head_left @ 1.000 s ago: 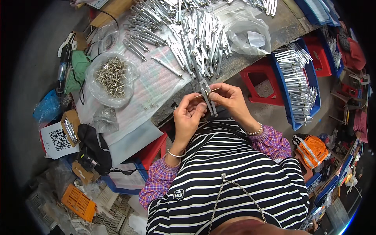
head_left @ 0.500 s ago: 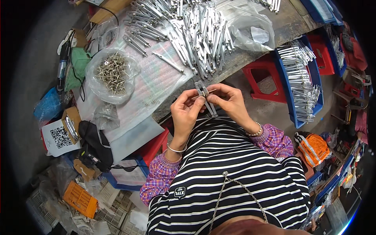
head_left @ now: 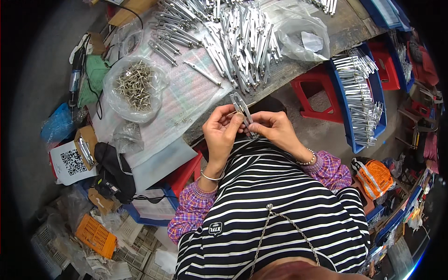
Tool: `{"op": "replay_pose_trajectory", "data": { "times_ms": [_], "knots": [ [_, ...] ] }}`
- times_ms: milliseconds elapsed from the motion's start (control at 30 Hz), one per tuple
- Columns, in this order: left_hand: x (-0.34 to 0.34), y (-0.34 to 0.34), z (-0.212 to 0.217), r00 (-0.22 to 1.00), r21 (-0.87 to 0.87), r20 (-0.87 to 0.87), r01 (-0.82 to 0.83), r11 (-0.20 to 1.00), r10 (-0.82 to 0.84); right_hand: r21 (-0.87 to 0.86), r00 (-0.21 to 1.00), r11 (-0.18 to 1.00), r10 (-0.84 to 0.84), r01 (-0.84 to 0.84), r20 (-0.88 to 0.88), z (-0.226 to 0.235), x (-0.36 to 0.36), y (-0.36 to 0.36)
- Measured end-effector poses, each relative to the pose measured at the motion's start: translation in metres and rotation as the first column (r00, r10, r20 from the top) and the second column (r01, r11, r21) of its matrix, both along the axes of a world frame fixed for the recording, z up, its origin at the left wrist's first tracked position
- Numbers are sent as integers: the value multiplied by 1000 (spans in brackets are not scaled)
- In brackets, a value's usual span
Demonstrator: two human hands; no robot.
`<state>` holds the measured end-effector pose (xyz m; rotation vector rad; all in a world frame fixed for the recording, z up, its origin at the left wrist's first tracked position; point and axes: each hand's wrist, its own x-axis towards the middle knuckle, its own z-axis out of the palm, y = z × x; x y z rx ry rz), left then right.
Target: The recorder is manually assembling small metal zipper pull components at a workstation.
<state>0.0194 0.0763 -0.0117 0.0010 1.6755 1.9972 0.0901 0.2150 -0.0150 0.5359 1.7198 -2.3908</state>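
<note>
Close to the table's front edge, my two hands hold a narrow folding metal bracket (head_left: 239, 101) made of silvery strips. My left hand (head_left: 220, 134) pinches the bracket around its middle, thumb on top. A thin pin (head_left: 231, 113) sticks out beside the left fingers; how far it passes into the bracket is hidden. My right hand (head_left: 276, 132) grips the lower end of the bracket between thumb and fingers. A clear plastic bag full of brass-coloured pins (head_left: 135, 86) lies open on the table to the left. A big heap of silvery metal strips (head_left: 242, 44) lies beyond my hands.
One loose strip (head_left: 202, 73) lies apart from the heap. A crumpled clear bag (head_left: 305, 39) is at the table's right. Blue bins of metal strips (head_left: 357, 100) and a red stool (head_left: 317, 95) stand right of the table. A corded electric screwdriver (head_left: 74, 79) is at far left.
My right hand has moved down from the pin at the bracket's middle to its lower end. The bracket's upper end has shifted slightly left. The left hand keeps its pinch.
</note>
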Motion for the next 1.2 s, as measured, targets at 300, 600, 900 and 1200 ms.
{"op": "replay_pose_trajectory", "data": {
  "times_ms": [300, 600, 900, 1200],
  "knots": [
    [0, 1, 1, 1000, 19, -4, -3, 1000, 3, 33, 1000, 999, 4, -3, -4, 2, 1, 1],
    [1, -2, 0, 1000, 3, -8, 18, 1000, -18, 0, 1000, 1000, -18, 18, 4, 2, 3, -2],
    [-12, 0, 8, 986, -108, -108, 113, 988, -125, 194, 998, 981, 9, 5, -67, 3, 1, 5],
    [-15, -6, 7, 974, -183, -86, 192, 964, -210, 266, 981, 964, 79, -30, -175, 5, 3, 6]
  ]
}}
